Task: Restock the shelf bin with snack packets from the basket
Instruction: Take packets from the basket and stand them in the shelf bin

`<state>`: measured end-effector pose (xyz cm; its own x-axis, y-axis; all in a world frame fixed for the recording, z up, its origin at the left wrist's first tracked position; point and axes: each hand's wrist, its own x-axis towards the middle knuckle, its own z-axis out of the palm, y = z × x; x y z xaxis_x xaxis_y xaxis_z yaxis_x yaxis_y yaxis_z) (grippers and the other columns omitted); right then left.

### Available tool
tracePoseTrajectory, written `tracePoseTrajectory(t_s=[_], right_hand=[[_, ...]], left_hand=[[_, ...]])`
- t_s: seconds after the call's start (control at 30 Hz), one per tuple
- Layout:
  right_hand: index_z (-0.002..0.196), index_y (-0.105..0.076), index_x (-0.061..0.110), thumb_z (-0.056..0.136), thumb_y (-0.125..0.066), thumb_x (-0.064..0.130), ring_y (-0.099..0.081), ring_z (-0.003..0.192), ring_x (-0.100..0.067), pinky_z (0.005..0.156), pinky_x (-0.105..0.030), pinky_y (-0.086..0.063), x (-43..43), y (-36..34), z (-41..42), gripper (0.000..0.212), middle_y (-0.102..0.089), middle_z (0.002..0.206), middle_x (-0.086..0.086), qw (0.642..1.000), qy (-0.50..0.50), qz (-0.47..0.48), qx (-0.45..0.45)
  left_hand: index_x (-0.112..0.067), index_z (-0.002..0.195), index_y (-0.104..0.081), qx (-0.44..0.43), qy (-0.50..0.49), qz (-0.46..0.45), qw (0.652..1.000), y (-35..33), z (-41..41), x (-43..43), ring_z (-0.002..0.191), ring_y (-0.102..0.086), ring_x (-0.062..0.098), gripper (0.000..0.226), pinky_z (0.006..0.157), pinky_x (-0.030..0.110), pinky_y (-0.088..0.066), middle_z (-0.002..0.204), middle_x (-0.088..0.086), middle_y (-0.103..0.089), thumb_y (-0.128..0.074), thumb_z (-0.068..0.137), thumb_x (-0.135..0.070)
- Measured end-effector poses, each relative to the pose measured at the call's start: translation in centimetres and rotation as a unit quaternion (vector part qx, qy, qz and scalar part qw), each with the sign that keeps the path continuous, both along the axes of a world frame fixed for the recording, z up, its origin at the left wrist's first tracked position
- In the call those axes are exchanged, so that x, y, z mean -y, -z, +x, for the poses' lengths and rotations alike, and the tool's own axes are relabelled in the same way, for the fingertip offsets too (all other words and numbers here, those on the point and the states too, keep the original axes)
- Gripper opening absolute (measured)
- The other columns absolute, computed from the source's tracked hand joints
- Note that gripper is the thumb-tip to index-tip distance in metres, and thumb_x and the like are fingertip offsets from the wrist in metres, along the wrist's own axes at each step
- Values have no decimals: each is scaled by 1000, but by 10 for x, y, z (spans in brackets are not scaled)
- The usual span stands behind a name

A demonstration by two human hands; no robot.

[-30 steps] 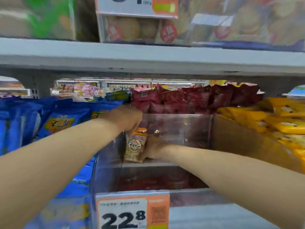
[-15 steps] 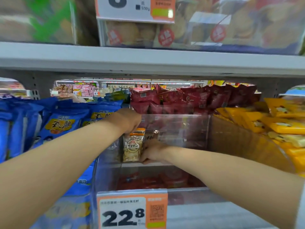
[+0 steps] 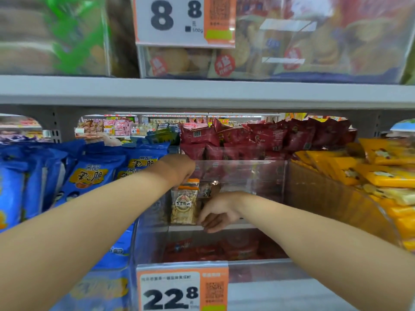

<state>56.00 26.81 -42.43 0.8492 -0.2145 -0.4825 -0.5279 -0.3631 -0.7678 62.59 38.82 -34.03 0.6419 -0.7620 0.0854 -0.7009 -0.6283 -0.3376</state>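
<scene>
At the far left, glossy blue snack bags with orange-yellow labels [image 3: 94,176] stood packed upright in a row on the grey metal shelf [image 3: 202,93]. Just right of them, the left hand [image 3: 177,168] reached over the left wall of the clear plastic shelf bin [image 3: 247,173], knuckles up, its fingers closed on the orange top edge of a small transparent snack packet with a round printed label and pale pieces inside [image 3: 184,205]. That packet stood upright at the back left of the bin, against the side wall, with a second, darker packet [image 3: 208,189] partly showing just behind it. Right beside the packet's lower edge, the right hand [image 3: 219,213] rested low in the bin with its fingers [image 3: 207,223] curled inward and close together; whether they gripped anything could not be told. Behind the bin lay a heap of dark red snack bags [image 3: 269,135], and reddish shapes showed through its clear floor. On the bin's front hung a white and orange price tag reading 22.8 [image 3: 182,290]. Farther right, past the bin's tinted side wall, flat yellow packets [image 3: 370,173] were stacked in layers. Above the shelf hung another white and orange price tag reading 8.8 [image 3: 184,19].
</scene>
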Motion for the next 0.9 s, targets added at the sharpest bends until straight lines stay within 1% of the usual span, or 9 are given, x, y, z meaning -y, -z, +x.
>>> tracePoseTrajectory(t_s=[0.07, 0.13, 0.27, 0.33, 0.47, 0.57, 0.63, 0.73, 0.9], right_hand=[[105, -63, 6, 92, -63, 8, -57, 80, -16, 92, -29, -52, 7, -9, -10, 12, -58, 90, -8, 999, -2, -37, -10], [100, -63, 10, 93, -63, 11, -57, 79, -14, 97, -27, -49, 9, -21, -27, 7, -59, 89, -6, 995, -7, -97, 19], [106, -65, 3, 87, -70, 13, -62, 89, -20, 85, -31, -54, 7, -41, -72, 23, -67, 100, -13, 968, 15, -181, 171], [99, -67, 2, 79, -75, 15, -65, 89, -25, 82, -37, -56, 4, -46, -101, 25, -69, 97, -13, 937, 70, -196, 280], [89, -60, 13, 80, -69, 10, -53, 69, -6, 59, -15, -40, -12, -49, -169, 13, -59, 77, 5, 868, 140, -248, 406], [87, -57, 14, 81, -63, 8, -50, 63, -4, 59, -20, -39, -18, -40, -216, 10, -58, 72, 5, 829, 160, -272, 461], [85, -56, 16, 80, -62, 8, -49, 63, -6, 60, -24, -39, -15, -29, -246, 11, -57, 71, 7, 811, 189, -286, 475], [83, -55, 19, 79, -62, 9, -50, 66, -12, 62, -29, -41, 0, -9, -295, 13, -54, 70, 9, 805, 214, -308, 460], [80, -58, 16, 78, -66, 6, -52, 68, -14, 64, -26, -41, 36, 58, -375, 13, -55, 69, 8, 843, 237, -305, 373]], left_hand=[[-3, 104, -67, 7, 11, -19, 1000, -2, -6, -6, 80, -54, 21, 26, 67, 24, -37, 101, 11, -62, -55, 83, 7], [-5, 105, -63, 3, 28, -47, 999, -6, -15, -13, 85, -56, 22, 24, 68, 24, -37, 102, 10, -60, -54, 85, 5], [-19, 84, -60, -35, 57, -194, 979, -14, -51, -21, 88, -59, 18, 6, 69, 29, -44, 96, -1, -63, -65, 86, -15], [-22, 77, -57, -79, 43, -288, 953, -13, -79, -20, 83, -60, 18, 13, 70, 32, -50, 88, -4, -62, -68, 84, -23], [-21, 69, -51, -117, 69, -373, 918, 2, -133, -18, 77, -56, 20, 21, 62, 30, -40, 77, -3, -57, -70, 78, -22], [-21, 67, -52, -161, 91, -398, 898, 9, -176, -12, 73, -51, 15, 23, 64, 29, -37, 73, -7, -54, -70, 80, -23], [-20, 68, -53, -169, 112, -399, 894, 13, -209, -6, 73, -53, 17, 21, 65, 30, -38, 73, -7, -55, -69, 80, -22], [-22, 65, -51, -186, 141, -390, 891, 26, -254, 6, 70, -56, 21, 21, 65, 33, -44, 70, -4, -58, -67, 78, -20], [-22, 61, -48, -272, 166, -333, 887, 86, -315, 42, 63, -51, 17, 26, 58, 29, -37, 61, -7, -53, -68, 76, -13]])
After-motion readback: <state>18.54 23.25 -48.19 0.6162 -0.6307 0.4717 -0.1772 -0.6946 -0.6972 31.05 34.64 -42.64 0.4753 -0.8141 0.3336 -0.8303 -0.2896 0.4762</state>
